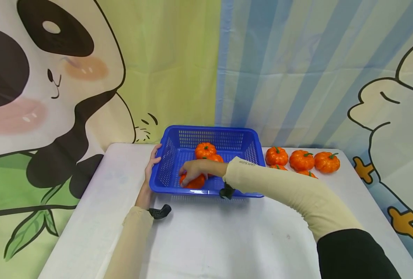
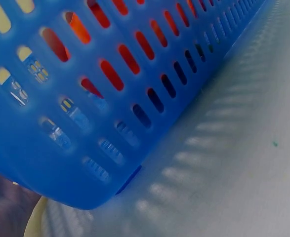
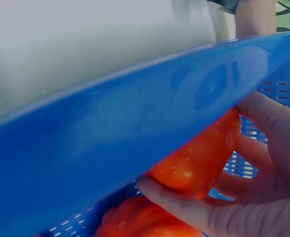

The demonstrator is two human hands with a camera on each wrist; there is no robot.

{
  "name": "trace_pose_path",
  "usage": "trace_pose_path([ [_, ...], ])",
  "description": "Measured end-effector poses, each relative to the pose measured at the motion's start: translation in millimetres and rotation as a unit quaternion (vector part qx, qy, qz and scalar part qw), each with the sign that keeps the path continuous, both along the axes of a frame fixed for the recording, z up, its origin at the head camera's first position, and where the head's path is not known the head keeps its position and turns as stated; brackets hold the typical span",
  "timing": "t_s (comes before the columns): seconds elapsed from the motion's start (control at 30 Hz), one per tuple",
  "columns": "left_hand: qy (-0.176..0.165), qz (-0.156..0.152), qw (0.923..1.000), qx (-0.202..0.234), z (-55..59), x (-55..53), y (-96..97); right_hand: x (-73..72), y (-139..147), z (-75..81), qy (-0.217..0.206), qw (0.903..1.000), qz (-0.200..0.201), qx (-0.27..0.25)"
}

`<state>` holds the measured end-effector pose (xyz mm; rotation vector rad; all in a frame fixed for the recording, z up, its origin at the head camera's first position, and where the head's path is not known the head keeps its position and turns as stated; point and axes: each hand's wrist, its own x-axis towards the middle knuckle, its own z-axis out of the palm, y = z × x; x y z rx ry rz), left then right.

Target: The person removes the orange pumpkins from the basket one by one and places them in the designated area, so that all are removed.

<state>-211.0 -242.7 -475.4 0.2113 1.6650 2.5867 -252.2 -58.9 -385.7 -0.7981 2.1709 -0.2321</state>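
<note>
A blue plastic basket [image 1: 206,191] with slotted walls stands at the back of the white table. My right hand [image 1: 193,170] reaches down inside its near left part and grips a small orange pumpkin [image 1: 195,182]. In the right wrist view, thumb and fingers [image 3: 177,202] spread around that pumpkin [image 3: 199,163], partly hidden behind the basket's near rim [image 3: 110,113]. Another pumpkin [image 3: 145,219] lies beside it. Farther back in the basket sit two more pumpkins, one of them [image 1: 205,150] in full view. My left hand [image 1: 150,170] rests against the basket's left outer side, fingertips at the rim.
Right of the basket, several orange pumpkins [image 1: 302,160] with green stems lie on the table [image 1: 227,240], some partly hidden by my right sleeve. A printed curtain [image 1: 178,77] hangs just behind the table. Each wrist wears a black device [image 1: 160,212].
</note>
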Motion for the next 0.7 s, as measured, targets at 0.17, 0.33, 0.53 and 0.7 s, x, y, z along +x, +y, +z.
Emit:
trace_pose_path([
  [0.17,0.000,-0.002,1.0000,0.008,1.1,0.2,-0.6,1.6,11.4,8.1,0.034,0.9974,-0.005,-0.063],
  [0.33,0.006,0.001,0.9997,0.024,-0.5,0.0,1.2,3.1,37.1,18.3,0.079,0.9861,-0.003,-0.146],
  [0.53,0.007,-0.010,0.9994,0.033,-3.8,-0.1,4.3,30.0,108.2,31.4,0.113,0.9510,-0.119,-0.262],
  [0.7,0.005,-0.001,0.9995,0.030,-1.1,1.1,-2.8,59.1,170.8,34.1,0.157,0.9178,-0.200,-0.306],
])
